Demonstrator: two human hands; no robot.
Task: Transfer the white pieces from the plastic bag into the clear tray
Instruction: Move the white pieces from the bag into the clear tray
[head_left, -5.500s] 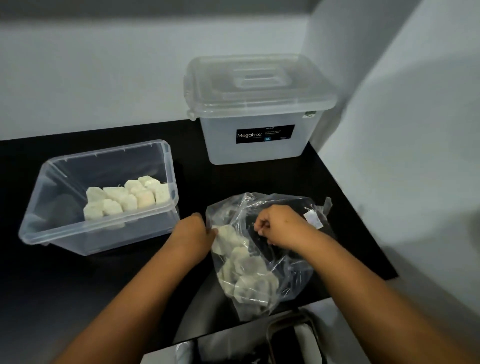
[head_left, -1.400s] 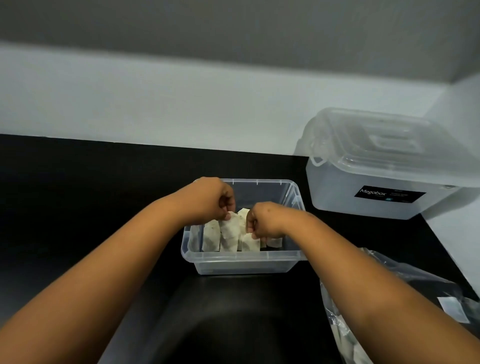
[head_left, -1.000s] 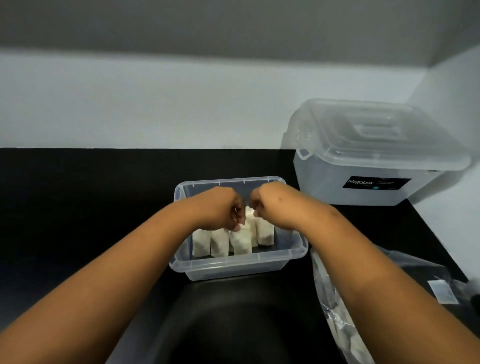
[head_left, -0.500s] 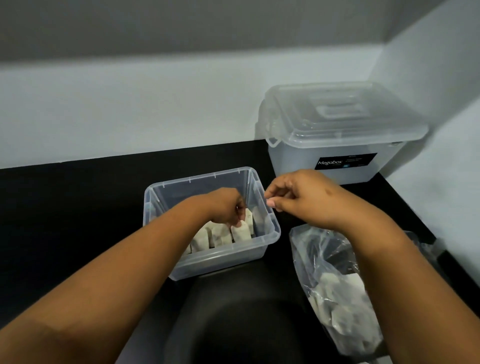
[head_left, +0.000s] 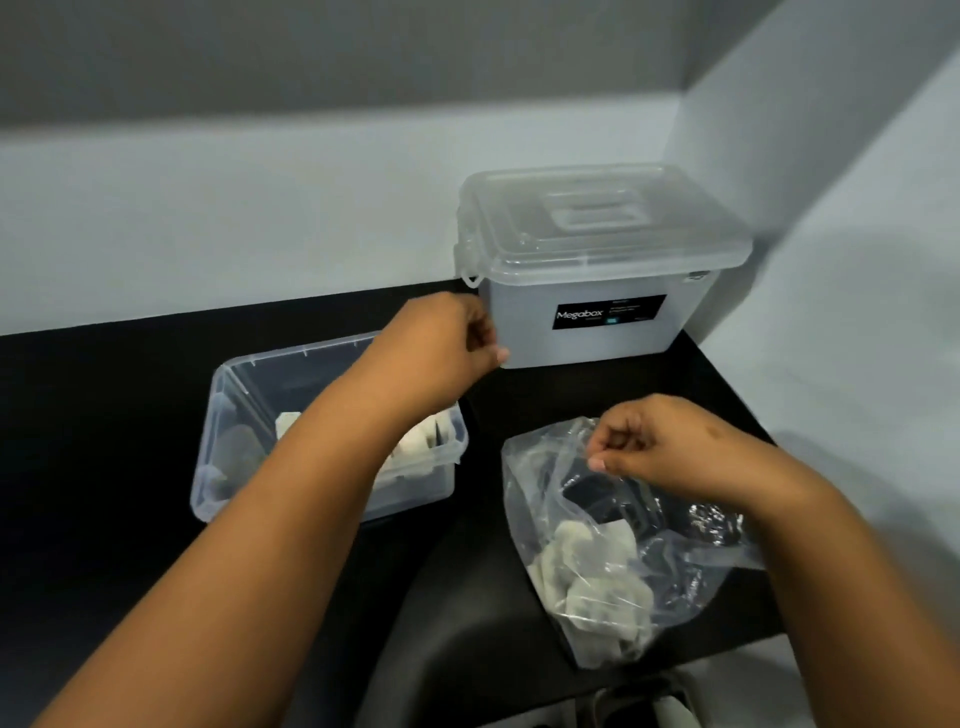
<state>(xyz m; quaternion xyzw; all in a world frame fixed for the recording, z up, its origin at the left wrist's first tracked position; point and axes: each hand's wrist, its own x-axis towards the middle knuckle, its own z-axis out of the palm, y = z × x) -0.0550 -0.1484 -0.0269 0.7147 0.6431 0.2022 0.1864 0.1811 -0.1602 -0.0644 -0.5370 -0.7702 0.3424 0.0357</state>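
Observation:
The clear tray stands on the black counter at left, with several white pieces in its near half, partly hidden by my left forearm. My left hand hovers above the tray's far right corner, fingers curled, nothing visible in it. The plastic bag lies to the right, its mouth facing away from me, with several white pieces bunched at its near end. My right hand is at the bag's mouth, thumb and fingers pinched on the upper rim.
A lidded translucent Megabox container stands at the back right, just beyond my left hand. The counter meets a pale wall behind and ends on the right. A dark rounded shape sits at the near edge.
My left hand has come up out of the tray and moved right, toward the Megabox. My right hand has dropped from beside the tray to the bag's mouth. The view has swung right.

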